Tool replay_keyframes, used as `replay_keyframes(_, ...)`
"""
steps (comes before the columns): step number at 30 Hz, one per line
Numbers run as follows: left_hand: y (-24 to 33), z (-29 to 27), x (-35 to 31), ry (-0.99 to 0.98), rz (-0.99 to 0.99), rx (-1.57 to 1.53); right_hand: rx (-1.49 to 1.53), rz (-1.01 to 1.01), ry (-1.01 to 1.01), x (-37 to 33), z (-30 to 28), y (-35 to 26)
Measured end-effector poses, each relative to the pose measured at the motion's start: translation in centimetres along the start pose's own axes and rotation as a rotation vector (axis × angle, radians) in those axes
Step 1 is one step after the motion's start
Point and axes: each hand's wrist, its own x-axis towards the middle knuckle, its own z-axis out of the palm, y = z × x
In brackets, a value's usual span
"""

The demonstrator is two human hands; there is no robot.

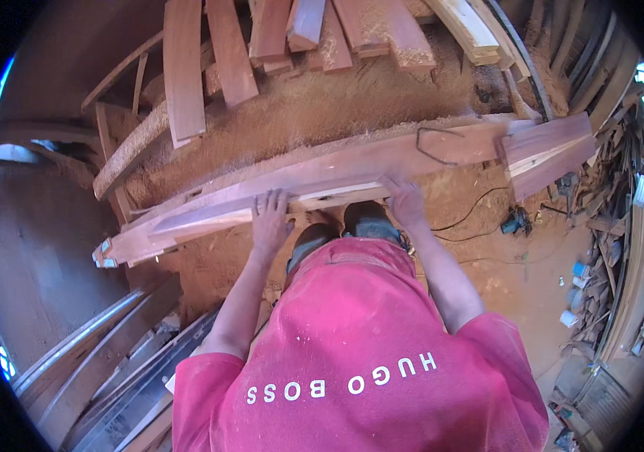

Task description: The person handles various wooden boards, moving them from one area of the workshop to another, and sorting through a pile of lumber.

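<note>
A reddish-brown wooden plank [209, 218] with a pale front edge lies along the near side of a long timber bench [314, 163]. My left hand [270, 220] grips it around its middle, fingers laid over the top and thumb lower at the front. At the plank's right end, my right hand [404, 200] curls over it, its thumb side partly hidden. Both forearms reach forward on either side of a pink shirt. On the bench top, beyond my right hand, rests a thin bent metal rod [436, 148].
Several sawdust-covered planks [231, 56] jut in from the far side. Short boards [549, 154] sit across the bench's right end. A teal power tool [516, 221] with a dark cable is on the dusty floor. Long boards [103, 361] lean at lower left; scrap timber lines the right.
</note>
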Motion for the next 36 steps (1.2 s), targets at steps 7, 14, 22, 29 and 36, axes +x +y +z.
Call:
replay_keyframes(7,2.0,2.2,3.8,-0.142,-0.006,-0.046,0.026,-0.125,0.022,1.3,0.6,1.8)
replay_keyframes(14,0.0,-7.6,9.1,-0.040,-0.069,-0.218,0.371,0.149,0.117,4.5,-2.7,1.3)
replay_keyframes(22,-0.3,-34.2,9.7,0.492,-0.219,-0.709,0.782,0.037,0.036,9.8,-5.4,2.1)
replay_keyframes(29,-5.6,-34.5,3.4,1.108,-0.081,-1.603,0.649,-0.313,-0.366,14.7,-12.0,-0.7)
replay_keyframes(36,-8.2,-25.5,0.9,1.568,-0.303,-1.781,0.341,-0.479,-0.446,15.5,-12.7,0.8)
